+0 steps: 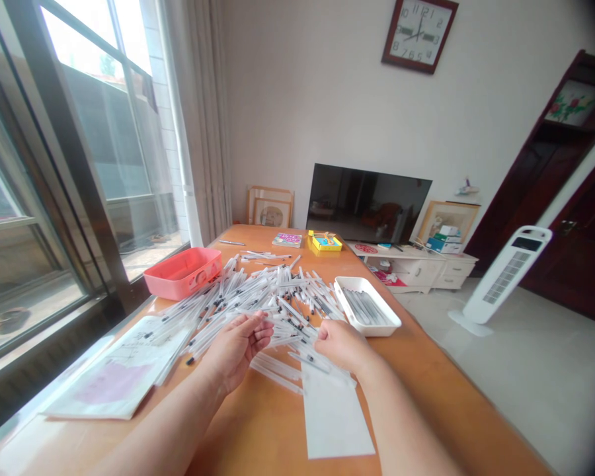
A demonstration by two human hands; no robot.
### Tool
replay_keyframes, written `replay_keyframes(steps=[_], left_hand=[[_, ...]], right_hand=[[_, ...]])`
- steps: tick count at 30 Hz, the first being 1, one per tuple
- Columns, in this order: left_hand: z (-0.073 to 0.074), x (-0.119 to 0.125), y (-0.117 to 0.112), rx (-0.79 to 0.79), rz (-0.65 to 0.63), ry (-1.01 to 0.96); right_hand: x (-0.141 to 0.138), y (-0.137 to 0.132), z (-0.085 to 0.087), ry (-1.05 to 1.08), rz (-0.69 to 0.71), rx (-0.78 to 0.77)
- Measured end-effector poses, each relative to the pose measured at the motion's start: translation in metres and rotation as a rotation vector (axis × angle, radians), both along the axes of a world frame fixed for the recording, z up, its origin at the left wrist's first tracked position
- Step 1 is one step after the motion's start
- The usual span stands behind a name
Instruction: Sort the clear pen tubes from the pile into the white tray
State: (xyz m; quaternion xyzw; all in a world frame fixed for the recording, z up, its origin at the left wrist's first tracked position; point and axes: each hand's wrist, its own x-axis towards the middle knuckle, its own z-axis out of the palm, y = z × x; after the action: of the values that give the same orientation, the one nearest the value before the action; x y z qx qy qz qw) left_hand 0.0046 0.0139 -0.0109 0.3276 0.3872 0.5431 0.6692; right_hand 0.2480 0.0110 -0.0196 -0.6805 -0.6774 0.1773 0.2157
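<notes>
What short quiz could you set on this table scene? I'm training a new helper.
1. Which is turned palm up: the left hand or the right hand?
2. True or false: the white rectangular plastic tray holds some of the clear plastic tubes with dark tips.
3. Fill the gap: the coral-pink rectangular plastic box stands beside the glass ____.

Key: 1. left hand; 2. true; 3. window.
</notes>
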Motion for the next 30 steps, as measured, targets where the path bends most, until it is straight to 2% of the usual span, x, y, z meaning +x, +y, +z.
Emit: replay_keyframes(steps=[5, 12, 16, 20, 25, 30], left_hand=[[0.000, 0.000, -0.001, -0.003, 0.002, -0.010], [0.001, 0.000, 0.000, -0.007, 0.011, 0.006], [0.002, -0.001, 0.001, -0.002, 0.021, -0.003], [0.001, -0.003, 0.003, -0.005, 0.040, -0.025], [0.001, -0.008, 0.009, -0.032, 0.096, -0.078], [0.004, -0.012, 0.012, -0.046, 0.158, -0.114]], right_hand=[[-0.001, 0.005, -0.009, 0.115, 0.009, 0.016], [0.001, 0.003, -0.005, 0.176, -0.028, 0.025], [0.005, 0.001, 0.004, 0.230, -0.035, 0.072], [0.006, -0.004, 0.016, 0.374, -0.028, 0.084], [0.001, -0.020, 0.038, 0.583, 0.155, -0.061], [-0.004, -0.030, 0.049, 0.604, 0.224, -0.190]])
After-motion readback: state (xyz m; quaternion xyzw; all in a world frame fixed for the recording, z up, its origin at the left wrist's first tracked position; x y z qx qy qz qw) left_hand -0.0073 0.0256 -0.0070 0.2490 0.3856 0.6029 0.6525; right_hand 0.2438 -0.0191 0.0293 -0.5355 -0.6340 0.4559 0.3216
